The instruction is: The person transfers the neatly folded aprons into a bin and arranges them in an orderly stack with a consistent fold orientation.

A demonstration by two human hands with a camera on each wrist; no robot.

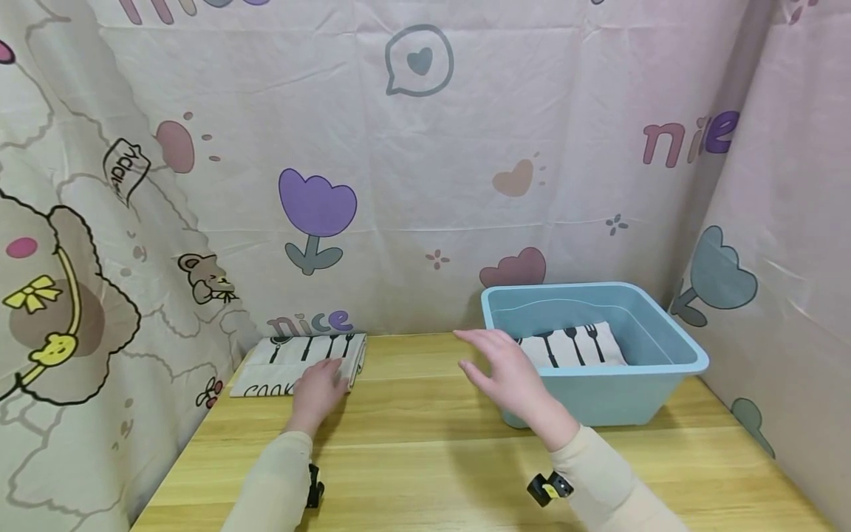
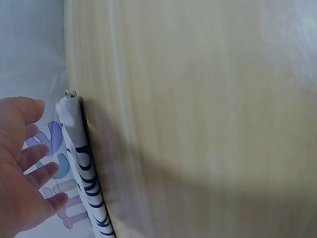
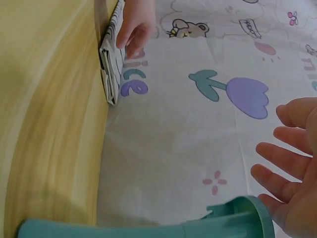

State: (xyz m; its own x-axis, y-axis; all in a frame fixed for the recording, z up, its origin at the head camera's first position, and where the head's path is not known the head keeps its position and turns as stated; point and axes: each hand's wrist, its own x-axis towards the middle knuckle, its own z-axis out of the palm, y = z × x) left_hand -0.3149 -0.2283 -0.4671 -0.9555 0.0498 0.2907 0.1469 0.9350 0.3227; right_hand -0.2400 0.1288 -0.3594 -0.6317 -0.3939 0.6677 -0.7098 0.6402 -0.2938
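Observation:
A folded white cloth (image 1: 266, 369) printed with black utensils and lettering lies at the table's back left. My left hand (image 1: 319, 391) is over its right part, fingers spread and relaxed; in the left wrist view the hand (image 2: 22, 168) is just above the cloth's folded edge (image 2: 84, 163). My right hand (image 1: 508, 373) hovers at the near left side of a light blue plastic bin (image 1: 612, 399), its fingers extended and holding nothing. Inside the bin sits another white cloth (image 1: 575, 346) with the same utensil print. From the right wrist, the bin's rim (image 3: 124, 231) shows below the spread fingers (image 3: 280, 156).
The wooden table (image 1: 399, 458) runs back to a printed fabric curtain (image 1: 425, 185), which also hangs along the left and right sides. The bin stands near the table's right side, its tall walls rising above the surface. A dark wrist device (image 1: 550, 488) is strapped at the right sleeve.

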